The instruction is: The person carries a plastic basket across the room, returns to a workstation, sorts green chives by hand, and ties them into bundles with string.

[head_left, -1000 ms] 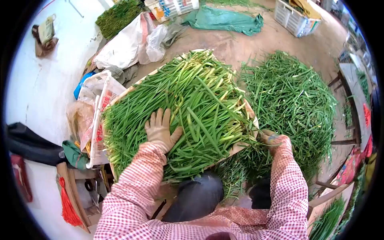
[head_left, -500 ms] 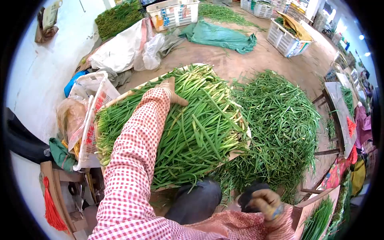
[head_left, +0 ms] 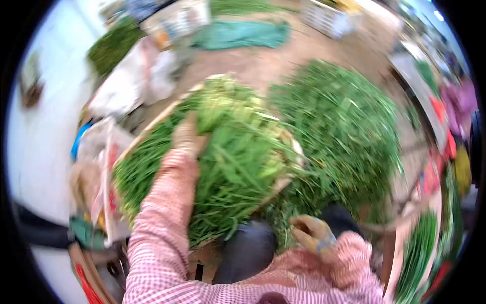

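Note:
My left hand [head_left: 188, 137], in a tan glove, rests on a heap of green garlic chives [head_left: 238, 152] with its thumb spread from the fingers. Pale stems point towards the far and right edges of the heap. The chives lie on a shallow holder with a light rim [head_left: 164, 112]. Near my lap, my right hand [head_left: 313, 234], also gloved, has its fingers curled in, and no object shows in them. Just beyond it lies a large loose pile of green leaves [head_left: 339, 131]. Motion blurs much of the view.
A white plastic crate [head_left: 107, 177] stands at the left. Beyond are a white sack [head_left: 121, 83], a green sheet [head_left: 243, 34] and another crate [head_left: 326, 19]. On the right, a board holds a green bundle [head_left: 417, 253]. My knee [head_left: 248, 248] is close to the chives.
The view has shifted, so the surroundings sit differently. My left hand has drawn back slightly over the chives, thumb still spread. My right hand has come up and inward from beside my lap.

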A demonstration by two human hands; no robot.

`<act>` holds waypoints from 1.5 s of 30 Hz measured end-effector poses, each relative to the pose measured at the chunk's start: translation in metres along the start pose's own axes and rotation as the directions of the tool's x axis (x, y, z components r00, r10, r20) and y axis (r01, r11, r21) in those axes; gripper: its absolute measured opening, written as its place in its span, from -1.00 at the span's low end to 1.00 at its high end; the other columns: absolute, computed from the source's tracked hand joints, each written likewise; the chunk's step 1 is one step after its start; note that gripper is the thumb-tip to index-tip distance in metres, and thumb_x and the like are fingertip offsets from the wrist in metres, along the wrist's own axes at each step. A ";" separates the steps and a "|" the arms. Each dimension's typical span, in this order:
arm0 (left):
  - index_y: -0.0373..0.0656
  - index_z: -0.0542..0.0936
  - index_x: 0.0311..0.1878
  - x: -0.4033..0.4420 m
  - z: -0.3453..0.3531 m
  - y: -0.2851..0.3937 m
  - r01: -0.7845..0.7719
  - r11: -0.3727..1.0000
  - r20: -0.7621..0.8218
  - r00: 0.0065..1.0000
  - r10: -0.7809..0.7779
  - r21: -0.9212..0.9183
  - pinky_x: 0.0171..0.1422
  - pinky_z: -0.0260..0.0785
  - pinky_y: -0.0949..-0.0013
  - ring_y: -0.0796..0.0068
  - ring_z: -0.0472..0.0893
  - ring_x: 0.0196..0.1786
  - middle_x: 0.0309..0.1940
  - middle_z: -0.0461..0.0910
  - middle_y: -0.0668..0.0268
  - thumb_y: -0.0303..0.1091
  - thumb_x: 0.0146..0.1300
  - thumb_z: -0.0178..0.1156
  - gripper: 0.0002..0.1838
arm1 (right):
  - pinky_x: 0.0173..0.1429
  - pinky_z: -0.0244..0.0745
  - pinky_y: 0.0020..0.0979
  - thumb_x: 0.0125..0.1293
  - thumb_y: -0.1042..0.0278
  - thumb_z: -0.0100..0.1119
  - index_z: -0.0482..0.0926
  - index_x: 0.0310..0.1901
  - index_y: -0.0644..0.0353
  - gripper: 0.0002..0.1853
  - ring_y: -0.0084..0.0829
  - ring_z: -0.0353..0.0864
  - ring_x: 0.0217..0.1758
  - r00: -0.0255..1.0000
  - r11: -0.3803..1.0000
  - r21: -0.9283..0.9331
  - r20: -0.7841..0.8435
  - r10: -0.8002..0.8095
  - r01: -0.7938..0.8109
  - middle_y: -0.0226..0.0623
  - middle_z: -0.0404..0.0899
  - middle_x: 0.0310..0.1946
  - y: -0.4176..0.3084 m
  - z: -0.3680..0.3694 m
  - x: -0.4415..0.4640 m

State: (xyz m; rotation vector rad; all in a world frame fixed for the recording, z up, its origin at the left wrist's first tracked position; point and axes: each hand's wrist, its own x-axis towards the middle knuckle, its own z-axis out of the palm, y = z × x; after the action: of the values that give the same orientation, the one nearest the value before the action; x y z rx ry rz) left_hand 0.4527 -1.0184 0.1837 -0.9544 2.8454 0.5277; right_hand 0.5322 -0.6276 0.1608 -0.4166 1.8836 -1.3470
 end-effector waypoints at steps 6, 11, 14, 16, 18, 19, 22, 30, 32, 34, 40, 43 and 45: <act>-0.17 0.21 0.36 0.065 -0.024 -0.028 -0.190 0.897 0.221 0.929 0.296 -0.400 0.10 0.45 0.25 0.23 0.54 0.08 0.10 0.50 0.14 -0.53 -0.03 0.37 -0.16 | 0.07 0.43 -0.13 0.29 0.18 0.07 0.48 0.01 0.25 -0.64 -0.05 0.54 0.00 0.973 0.918 -0.332 -0.002 -0.231 0.218 0.00 0.56 -0.12 0.031 0.023 0.016; -0.10 0.23 0.34 0.109 -0.029 -0.114 -0.437 0.855 0.567 0.644 0.515 -0.280 0.22 0.38 0.24 0.34 0.34 0.27 0.23 0.41 0.26 -0.26 0.12 0.31 -0.27 | -0.02 0.44 -0.18 0.34 0.25 0.02 0.41 0.08 0.24 -0.65 -0.11 0.55 -0.04 0.987 0.948 -0.292 0.134 -0.090 0.126 -0.10 0.57 -0.14 0.000 0.009 0.013; -0.11 0.28 0.30 0.170 -0.025 -0.153 0.045 0.893 0.648 0.705 0.289 -0.448 0.25 0.35 0.24 0.35 0.31 0.30 0.26 0.39 0.27 -0.21 0.16 0.31 -0.33 | -0.03 0.43 -0.17 0.34 0.25 0.03 0.39 0.08 0.28 -0.64 -0.10 0.56 -0.06 0.991 0.948 -0.294 0.081 -0.106 0.125 -0.09 0.57 -0.16 -0.001 0.013 0.015; -0.15 0.28 0.29 0.173 -0.008 -0.164 0.040 0.850 0.524 0.802 0.287 -0.526 0.25 0.35 0.25 0.32 0.37 0.23 0.22 0.41 0.25 -0.32 0.11 0.32 -0.32 | -0.02 0.43 -0.17 0.34 0.24 0.03 0.39 0.08 0.27 -0.64 -0.10 0.55 -0.06 0.983 0.959 -0.233 0.120 -0.139 0.164 -0.10 0.58 -0.16 0.005 0.013 0.019; -0.21 0.26 0.30 0.154 0.002 -0.184 -0.316 0.826 0.230 0.858 0.459 -0.467 0.23 0.34 0.29 0.29 0.49 0.10 0.14 0.46 0.23 -0.52 0.03 0.35 -0.26 | 0.01 0.45 -0.16 0.33 0.19 0.04 0.39 0.08 0.22 -0.62 -0.09 0.55 -0.03 0.967 0.959 -0.177 0.168 -0.190 0.219 -0.11 0.57 -0.15 0.009 0.015 0.021; -0.21 0.28 0.28 0.134 -0.004 -0.165 -0.306 0.852 0.153 0.903 0.401 -0.424 0.21 0.35 0.30 0.30 0.48 0.12 0.10 0.45 0.22 -0.54 -0.06 0.42 -0.21 | 0.01 0.45 -0.16 0.33 0.19 0.04 0.39 0.08 0.22 -0.62 -0.09 0.55 -0.03 0.959 0.957 -0.169 0.197 -0.203 0.237 -0.11 0.57 -0.15 0.010 0.016 0.022; -0.23 0.34 0.26 0.086 -0.016 -0.103 -0.377 0.814 0.132 0.870 0.474 -0.442 0.23 0.37 0.28 0.28 0.50 0.16 0.14 0.49 0.18 -0.57 -0.14 0.42 -0.21 | 0.06 0.46 -0.18 0.32 0.14 0.06 0.43 0.08 0.21 -0.60 -0.09 0.56 -0.01 0.948 0.916 -0.252 0.135 -0.287 0.313 -0.08 0.57 -0.14 0.015 0.025 0.036; -0.19 0.21 0.39 0.037 -0.011 -0.054 -0.031 0.999 -0.001 1.000 0.031 0.026 0.38 0.21 0.24 0.10 0.40 0.29 0.24 0.41 0.04 -0.12 -0.07 0.47 -0.03 | 0.00 0.53 -0.28 0.27 0.23 0.16 0.52 0.06 0.26 -0.62 -0.16 0.63 -0.09 0.989 0.929 -0.351 0.129 -0.079 0.120 -0.03 0.62 -0.17 -0.019 0.032 0.028; -0.23 0.27 0.34 0.063 -0.003 -0.071 -0.055 0.998 0.112 0.992 0.056 -0.013 0.36 0.24 0.28 0.15 0.44 0.25 0.19 0.47 0.05 -0.10 -0.14 0.51 -0.03 | 0.04 0.51 -0.24 0.31 0.18 0.11 0.46 0.09 0.30 -0.57 -0.13 0.62 -0.02 0.987 0.905 -0.424 0.150 0.050 0.018 -0.02 0.62 -0.11 0.004 0.044 0.034; -0.26 0.40 0.23 0.069 -0.009 -0.065 -0.054 0.996 0.085 0.995 0.060 -0.069 0.32 0.28 0.31 0.23 0.52 0.15 0.10 0.55 0.10 -0.17 -0.22 0.56 -0.11 | 0.02 0.51 -0.29 0.32 0.22 0.11 0.46 0.09 0.31 -0.59 -0.19 0.63 -0.04 0.988 0.933 -0.358 0.151 0.045 0.012 -0.04 0.62 -0.13 0.000 0.022 0.022; -0.25 0.45 0.18 0.053 -0.011 -0.102 -0.138 0.692 -0.030 0.986 0.166 -0.709 0.22 0.37 0.35 0.36 0.57 0.02 -0.01 0.61 0.22 -0.40 -0.18 0.52 -0.24 | -0.07 0.53 -0.44 0.34 0.38 0.07 0.48 0.02 0.34 -0.72 -0.50 0.60 -0.18 0.993 0.968 0.220 -0.032 -0.116 0.120 -0.26 0.62 -0.26 -0.035 0.023 0.058; -0.24 0.48 0.14 0.039 -0.013 -0.105 -0.196 0.429 -0.143 0.978 0.151 -0.882 0.09 0.46 0.34 0.40 0.60 -0.08 -0.09 0.64 0.26 -0.58 -0.16 0.47 -0.32 | -0.12 0.50 -0.45 0.27 0.38 0.16 0.49 -0.03 0.30 -0.72 -0.51 0.55 -0.23 0.943 0.933 0.165 -0.152 -0.296 0.320 -0.28 0.60 -0.24 -0.087 0.027 0.113; -0.25 0.48 0.13 0.033 -0.015 -0.109 -0.252 0.382 -0.200 0.965 0.171 -0.889 0.13 0.43 0.38 0.41 0.59 -0.05 -0.10 0.63 0.28 -0.60 -0.18 0.47 -0.32 | 0.26 0.36 -0.29 0.21 0.37 0.25 0.19 0.29 0.30 -0.35 -0.29 0.41 0.24 0.932 0.850 0.381 -0.157 -0.328 0.363 -0.07 0.40 0.17 -0.135 0.041 0.145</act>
State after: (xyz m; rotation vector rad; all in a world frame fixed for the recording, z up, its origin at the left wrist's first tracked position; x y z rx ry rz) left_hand 0.4918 -1.1233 0.1590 -0.6200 2.5874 2.3007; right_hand 0.4460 -0.8004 0.2196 -0.5047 1.5806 -1.9781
